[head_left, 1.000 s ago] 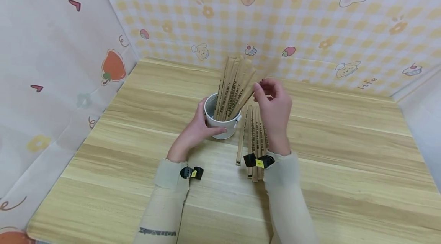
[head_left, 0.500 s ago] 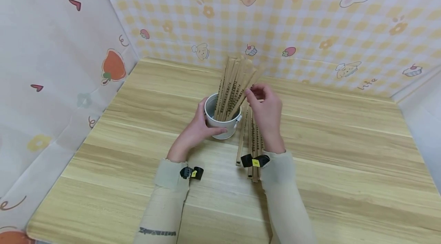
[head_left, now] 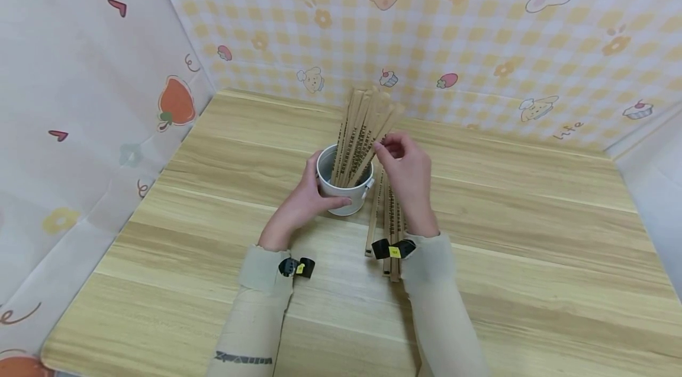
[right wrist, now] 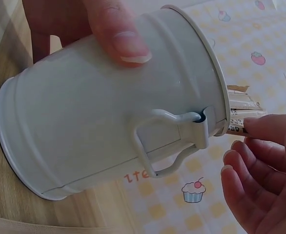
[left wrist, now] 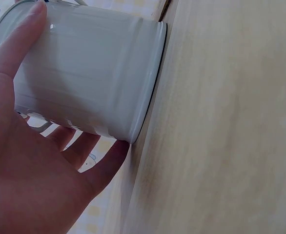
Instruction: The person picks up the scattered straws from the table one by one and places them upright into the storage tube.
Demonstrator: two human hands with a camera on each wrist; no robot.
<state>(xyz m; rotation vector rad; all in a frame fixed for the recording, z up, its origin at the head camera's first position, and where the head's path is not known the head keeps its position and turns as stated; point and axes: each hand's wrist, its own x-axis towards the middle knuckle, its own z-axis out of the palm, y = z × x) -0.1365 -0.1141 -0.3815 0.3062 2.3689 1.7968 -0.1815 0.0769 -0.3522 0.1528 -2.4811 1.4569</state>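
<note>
A small white metal bucket [head_left: 356,202] stands upright on the wooden table, with a looped handle [right wrist: 157,146] on its side. My left hand [head_left: 301,206] grips the bucket, its thumb across the front and its fingers round the far side. Several brown paper-wrapped straws [head_left: 356,134] with dark printing lean inside it. At their right edge my right hand [head_left: 409,176] pinches one wrapped straw [right wrist: 236,129] between thumb and index finger, just above the rim; its other fingers are curled loosely. The straw's lower end is hidden in the bucket.
More wrapped straws [head_left: 393,220] lie on the table [head_left: 522,235] to the right of the bucket, partly beneath my right wrist. One straw [head_left: 374,223] lies slightly apart, nearest the bucket. A yellow-checked printed cloth [head_left: 330,34] hangs behind the table.
My right hand has moved left and slightly down toward the bucket, bringing its pinched straw against the others. My left hand and the bucket have stayed put.
</note>
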